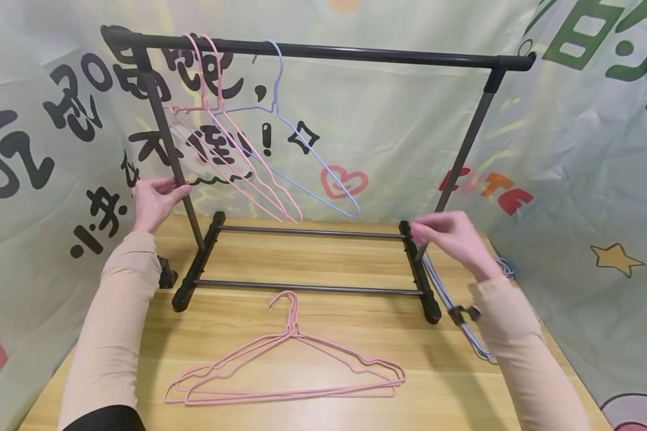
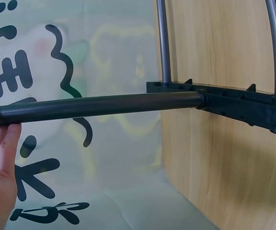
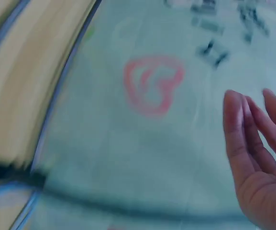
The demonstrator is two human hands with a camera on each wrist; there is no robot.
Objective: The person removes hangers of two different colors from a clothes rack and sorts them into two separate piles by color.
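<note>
On a wood-grained desk (image 1: 280, 257) stands a dark tubular rack (image 1: 355, 52); tugging its round left post (image 1: 164, 129) could tip it, and a jolt might tangle the two pink hangers (image 1: 218, 72) and blue hanger (image 1: 315, 149) on its bar. More thin, triangular hangers (image 1: 291, 326) lie in front. The left hand's (image 1: 157, 203) fingers pinch that post; the right hand's (image 1: 452, 236), loosely bent, hold nothing.

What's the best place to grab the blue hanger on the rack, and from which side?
I'd pinch the blue hanger at its neck, just below the hook, coming from the front right. Its hook simply loops over the rail, so lifting there should free it, and the hanging pink hangers crowd its left.
</note>
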